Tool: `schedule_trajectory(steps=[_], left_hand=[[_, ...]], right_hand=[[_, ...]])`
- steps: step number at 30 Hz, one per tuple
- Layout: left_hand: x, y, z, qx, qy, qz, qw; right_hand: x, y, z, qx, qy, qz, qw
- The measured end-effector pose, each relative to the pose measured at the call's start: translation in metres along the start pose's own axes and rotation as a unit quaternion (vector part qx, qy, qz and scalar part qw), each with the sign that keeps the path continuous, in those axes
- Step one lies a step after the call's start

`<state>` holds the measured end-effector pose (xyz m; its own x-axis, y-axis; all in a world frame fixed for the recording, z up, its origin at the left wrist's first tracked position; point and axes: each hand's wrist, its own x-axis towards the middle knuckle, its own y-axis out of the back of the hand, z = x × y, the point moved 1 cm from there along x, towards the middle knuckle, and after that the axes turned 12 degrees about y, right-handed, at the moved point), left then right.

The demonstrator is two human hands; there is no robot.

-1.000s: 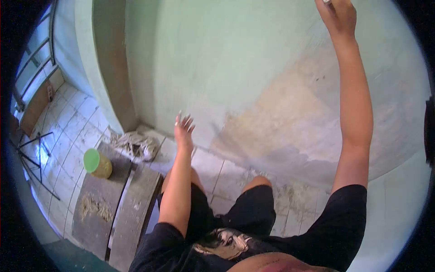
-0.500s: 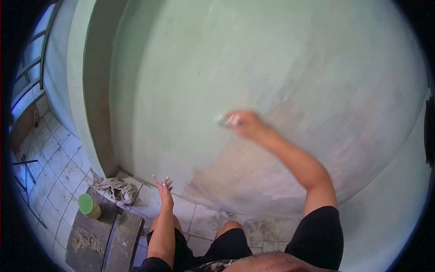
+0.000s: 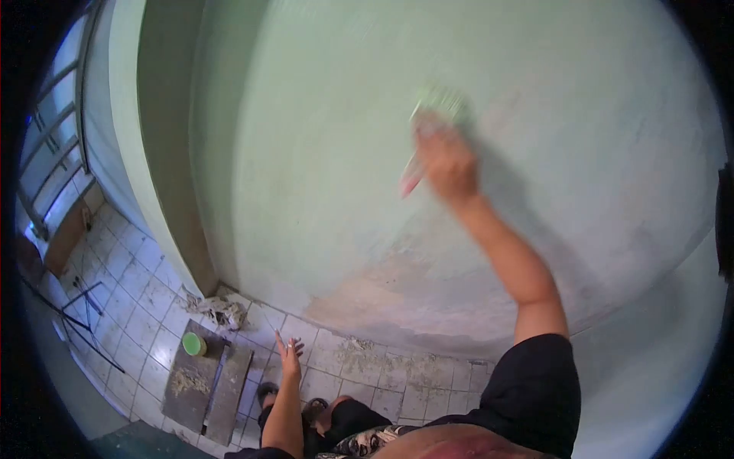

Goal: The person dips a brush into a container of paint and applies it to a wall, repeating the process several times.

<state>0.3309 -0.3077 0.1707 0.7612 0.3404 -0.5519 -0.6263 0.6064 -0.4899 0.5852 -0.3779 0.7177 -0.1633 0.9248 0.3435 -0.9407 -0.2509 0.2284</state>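
Note:
My right hand point(image 3: 447, 161) is closed around a paintbrush point(image 3: 410, 180), whose reddish handle end points down and left. The bristles, loaded with light green, lie against or very near the wall point(image 3: 329, 153); motion blur hides which. Pale green covers the upper wall, while a bare brownish patch point(image 3: 375, 287) shows lower down. Low on the left, my left hand point(image 3: 289, 356) is held in the air with fingers spread and nothing in it. Beyond it a tub of green paint point(image 3: 193, 344) stands on a low wooden bench point(image 3: 187, 402).
A crumpled cloth point(image 3: 222, 310) lies on the tiled floor at the foot of a pillar point(image 3: 164, 153). Dried scrapings point(image 3: 187, 380) rest on the bench. Thin dark metal bars point(image 3: 73, 325) are at far left, near a barred window point(image 3: 57, 130). Debris point(image 3: 367, 356) litters the tiles.
My right hand has moved up and slightly right across the wall with the brush. My left hand stays open, now lower in view. The bench and tub appear smaller as my view shifted.

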Motion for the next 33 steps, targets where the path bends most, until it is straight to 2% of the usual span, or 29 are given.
schedule_trajectory(steps=[1, 4, 5, 6, 7, 8, 9, 10, 12, 13, 15, 18, 19, 20, 21, 22, 24, 26, 27, 30, 31, 32, 33], left_hand=[[-0.011, 0.0, 0.012, 0.005, -0.008, -0.003, 1.0], [-0.033, 0.003, 0.043, 0.014, 0.0, 0.007, 1.0], [-0.039, 0.006, 0.049, 0.026, -0.003, 0.01, 1.0], [-0.044, 0.009, 0.057, 0.04, -0.005, 0.014, 0.999], [-0.048, 0.013, 0.065, 0.042, -0.013, 0.013, 0.999], [-0.052, 0.017, 0.073, 0.036, -0.007, 0.018, 0.999], [-0.056, 0.019, 0.081, 0.029, 0.0, 0.021, 0.999], [-0.061, 0.02, 0.09, 0.032, -0.005, 0.014, 0.999], [-0.065, 0.02, 0.111, 0.028, 0.001, 0.025, 0.999], [-0.064, 0.021, 0.116, 0.028, -0.005, 0.02, 0.999], [-0.056, 0.023, 0.125, 0.033, -0.001, 0.017, 0.999], [-0.052, 0.009, 0.148, 0.05, -0.014, 0.008, 0.999], [-0.051, 0.006, 0.154, 0.059, -0.019, 0.0, 0.998], [-0.05, 0.006, 0.16, 0.07, -0.022, -0.008, 0.997], [-0.048, 0.006, 0.164, 0.082, -0.022, -0.018, 0.996], [-0.047, 0.007, 0.167, 0.084, -0.027, -0.022, 0.996], [-0.046, 0.004, 0.172, 0.089, -0.026, -0.039, 0.995], [-0.049, 0.0, 0.183, 0.113, -0.018, -0.03, 0.993], [-0.046, 0.005, 0.181, 0.122, -0.017, -0.028, 0.992], [-0.039, 0.014, 0.181, 0.128, -0.021, -0.036, 0.991], [-0.042, 0.016, 0.183, 0.136, -0.018, -0.05, 0.989], [-0.045, 0.017, 0.184, 0.146, -0.012, -0.063, 0.987], [-0.046, 0.021, 0.185, 0.16, -0.02, -0.076, 0.984]], right_hand=[[-0.009, 0.003, -0.026, 0.026, -0.003, -0.026, 0.999], [-0.044, -0.012, -0.087, 0.174, 0.018, -0.019, 0.984], [-0.05, -0.009, -0.097, 0.28, -0.003, -0.031, 0.96], [-0.046, -0.01, -0.089, 0.275, -0.007, -0.023, 0.961], [-0.04, -0.007, -0.079, 0.414, -0.055, -0.085, 0.905], [-0.035, -0.003, -0.067, 0.542, -0.1, -0.144, 0.822], [-0.025, -0.007, -0.043, 0.555, -0.165, -0.201, 0.79], [-0.015, -0.007, -0.013, 0.558, -0.234, -0.152, 0.781], [0.022, -0.008, 0.082, 0.482, -0.278, -0.277, 0.784], [0.03, -0.011, 0.127, 0.451, -0.285, -0.277, 0.799], [0.075, 0.034, 0.206, 0.374, -0.276, -0.218, 0.858], [0.117, 0.077, 0.283, 0.27, -0.295, -0.123, 0.908], [0.123, 0.088, 0.291, 0.266, -0.297, -0.117, 0.909], [0.13, 0.099, 0.297, 0.178, -0.251, 0.023, 0.951], [0.135, 0.108, 0.3, 0.083, -0.196, 0.161, 0.964], [0.13, 0.101, 0.298, 0.077, -0.197, 0.162, 0.964], [0.1, 0.063, 0.278, 0.007, -0.158, 0.107, 0.982], [0.079, 0.053, 0.221, -0.038, -0.094, -0.025, 0.994], [0.065, 0.044, 0.194, -0.009, -0.057, 0.024, 0.998], [0.035, 0.048, 0.12, 0.188, -0.072, -0.042, 0.979], [0.034, 0.054, 0.11, 0.19, -0.076, -0.042, 0.978], [0.031, 0.058, 0.101, 0.307, -0.117, -0.104, 0.939], [0.027, 0.06, 0.091, 0.422, -0.158, -0.164, 0.877]])
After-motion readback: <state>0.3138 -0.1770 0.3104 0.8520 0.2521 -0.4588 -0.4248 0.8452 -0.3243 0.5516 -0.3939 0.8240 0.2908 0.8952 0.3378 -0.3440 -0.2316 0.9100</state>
